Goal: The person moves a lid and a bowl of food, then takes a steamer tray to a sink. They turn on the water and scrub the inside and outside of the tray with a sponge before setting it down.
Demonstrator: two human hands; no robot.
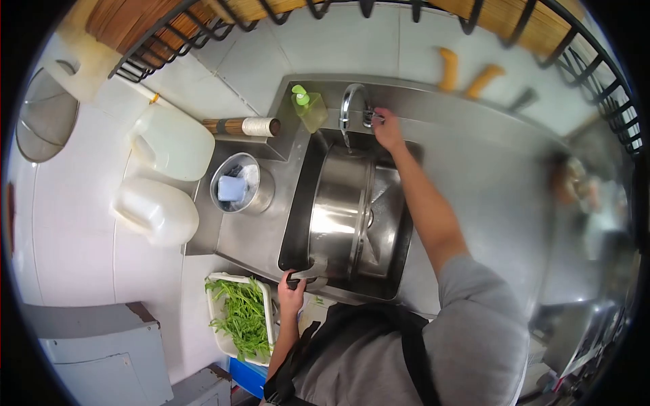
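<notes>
A large steel pot (338, 210) lies tilted on its side in the sink (391, 291). My left hand (291, 298) is closed round the pot's handle (305, 274) at the sink's near edge. At the back, my right hand (388, 130) has its fingers closed on the lever of the chrome tap (349, 101). A thin stream of water runs from the spout down onto the far end of the pot. The pot's underside is hidden.
A green-topped soap bottle (310, 111) stands left of the tap. Further left are a steel container (264, 193) with a blue sponge (232, 189), a bamboo brush (237, 126) and white plastic jugs (169, 142). Leafy greens (240, 311) fill a white basket (269, 298). A black rack (420, 5) hangs above.
</notes>
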